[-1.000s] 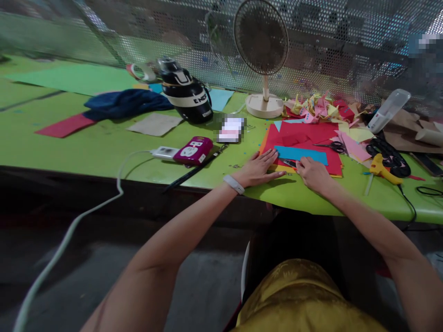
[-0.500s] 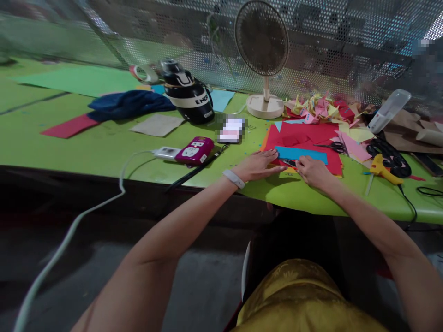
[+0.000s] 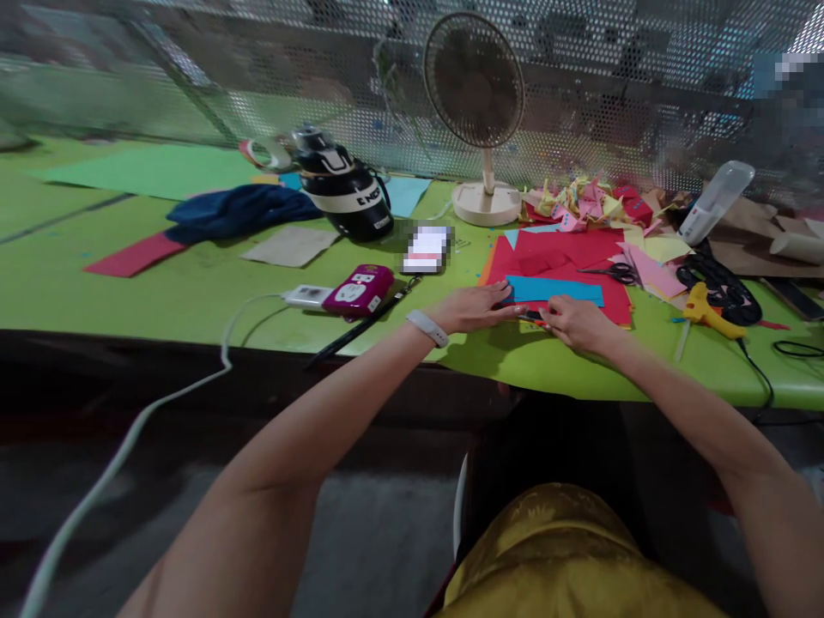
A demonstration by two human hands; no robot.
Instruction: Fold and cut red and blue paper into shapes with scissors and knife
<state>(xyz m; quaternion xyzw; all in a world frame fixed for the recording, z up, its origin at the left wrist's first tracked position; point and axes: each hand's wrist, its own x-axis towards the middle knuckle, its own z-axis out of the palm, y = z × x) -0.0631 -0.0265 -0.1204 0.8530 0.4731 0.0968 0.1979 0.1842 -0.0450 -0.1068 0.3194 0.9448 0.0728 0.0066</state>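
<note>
Pressing the left hand [image 3: 473, 309] at one end of the blue paper strip [image 3: 557, 293], over red sheets [image 3: 563, 249]. Gripping a small dark tool [image 3: 533, 316] (mostly hidden) in the right hand [image 3: 576, 324], beside the strip's near edge. Near scissors [image 3: 618, 273], with a yellow glue gun [image 3: 713, 314] farther right.

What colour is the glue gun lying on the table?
The glue gun is yellow, seen best in the head view.

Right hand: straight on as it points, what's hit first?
Likely the left hand, thumb first, just past the small dark tool in the right hand. Heights are unclear from one view.
</note>
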